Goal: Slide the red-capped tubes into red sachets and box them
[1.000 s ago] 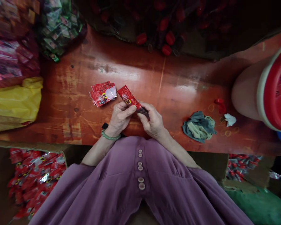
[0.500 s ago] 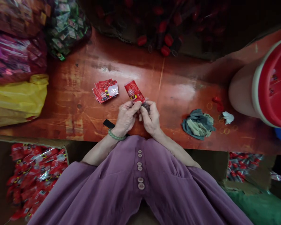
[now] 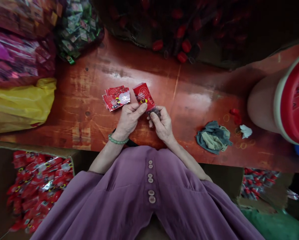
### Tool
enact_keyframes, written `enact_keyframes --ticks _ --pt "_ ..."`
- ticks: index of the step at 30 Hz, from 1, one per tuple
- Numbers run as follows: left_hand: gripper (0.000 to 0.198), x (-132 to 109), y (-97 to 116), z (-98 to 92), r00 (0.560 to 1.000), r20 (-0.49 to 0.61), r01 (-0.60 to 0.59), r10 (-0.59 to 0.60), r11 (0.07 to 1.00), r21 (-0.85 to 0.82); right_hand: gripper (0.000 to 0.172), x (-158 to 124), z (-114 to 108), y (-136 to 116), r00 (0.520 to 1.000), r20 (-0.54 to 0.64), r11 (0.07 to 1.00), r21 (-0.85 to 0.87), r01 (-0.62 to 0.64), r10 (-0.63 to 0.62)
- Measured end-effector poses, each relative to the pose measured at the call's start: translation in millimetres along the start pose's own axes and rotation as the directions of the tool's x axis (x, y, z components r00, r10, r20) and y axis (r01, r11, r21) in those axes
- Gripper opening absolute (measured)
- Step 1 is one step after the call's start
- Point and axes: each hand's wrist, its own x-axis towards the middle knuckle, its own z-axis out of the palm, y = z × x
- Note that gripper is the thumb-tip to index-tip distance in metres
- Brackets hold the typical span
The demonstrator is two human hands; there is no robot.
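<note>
A person's two bare hands hold a red packet (image 3: 145, 95) above a reddish wooden worktop (image 3: 184, 140), close to the body. The left hand (image 3: 128, 120) has its grip clamped on the packet's side, thumb on top; the right hand (image 3: 163, 125) pinches its dark lower end. Just left lies a loose stack of red cards (image 3: 116, 98); a crumpled grey-green cloth (image 3: 213, 136) lies well to the right.

Packets (image 3: 114, 100) left of cloth (image 3: 212, 138); bucket (image 3: 263, 98) right
</note>
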Motion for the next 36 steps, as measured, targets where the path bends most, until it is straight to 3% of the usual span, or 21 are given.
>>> enact_keyframes --ticks 4,9,17,21,26,32,36 --pt "0.043 -3.2 -7.9 7.1 0.997 -0.074 0.018 -0.025 0.995 -0.095 0.032 -1.5 8.9 7.4 0.994 -0.105 0.999 0.034 0.026 -0.022" --pt "0.041 -2.7 -11.1 10.5 0.994 -0.110 0.000 -0.017 0.988 -0.153 0.035 -1.9 16.8 17.2 0.996 -0.084 0.983 0.184 -0.019 0.035" --pt "0.042 5.3 -26.4 17.2 0.977 -0.208 0.022 -0.052 0.989 -0.146 0.032 2.9 21.2 30.0 0.962 -0.262 0.995 0.030 0.094 -0.083" --pt "0.043 7.5 -31.4 20.1 0.971 -0.228 0.036 -0.068 0.990 -0.139 0.032 5.8 18.9 26.9 0.976 -0.215 0.995 0.083 0.047 -0.028" --pt "0.044 10.8 -30.6 17.7 0.979 -0.198 0.029 -0.043 0.997 -0.075 0.032 9.4 17.3 20.2 0.967 -0.240 0.994 0.046 0.096 -0.083" --pt "0.043 12.1 -14.6 5.7 0.999 -0.028 0.033 -0.039 0.985 -0.168 0.032 15.2 13.6 24.1 0.991 -0.130 0.988 0.143 0.051 -0.032" --pt "0.043 13.7 -9.8 -0.2 1.000 -0.012 0.025 -0.027 0.987 -0.160 0.031 16.7 10.9 25.5 0.994 -0.103 0.995 0.085 0.048 -0.039"
